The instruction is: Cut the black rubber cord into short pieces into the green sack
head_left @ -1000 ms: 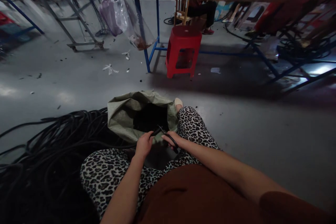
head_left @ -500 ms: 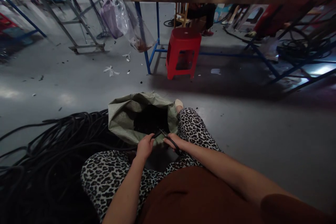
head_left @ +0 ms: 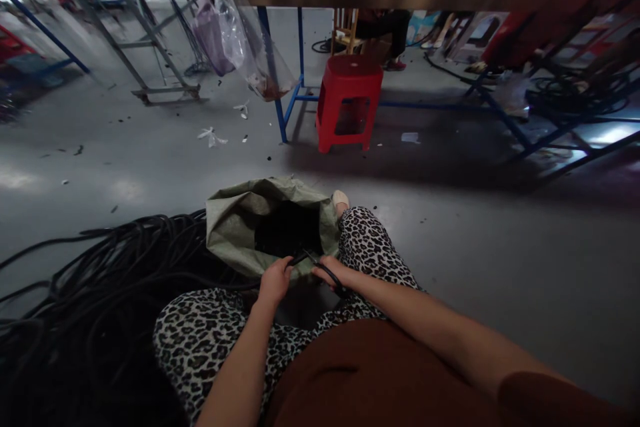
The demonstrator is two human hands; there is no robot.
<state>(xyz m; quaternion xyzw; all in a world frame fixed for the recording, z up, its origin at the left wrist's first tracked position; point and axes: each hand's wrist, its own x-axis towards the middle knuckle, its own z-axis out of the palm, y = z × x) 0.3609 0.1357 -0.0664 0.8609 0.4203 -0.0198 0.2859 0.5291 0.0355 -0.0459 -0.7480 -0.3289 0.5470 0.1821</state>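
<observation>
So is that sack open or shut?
Open: the sack gapes wide at the top, its dark inside showing.

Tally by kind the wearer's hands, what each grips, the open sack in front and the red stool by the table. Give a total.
Hands (left hand, right hand): 2
Black cable: 1
Scissors: 1
Open sack: 1
Red stool: 1
Total: 6
</observation>
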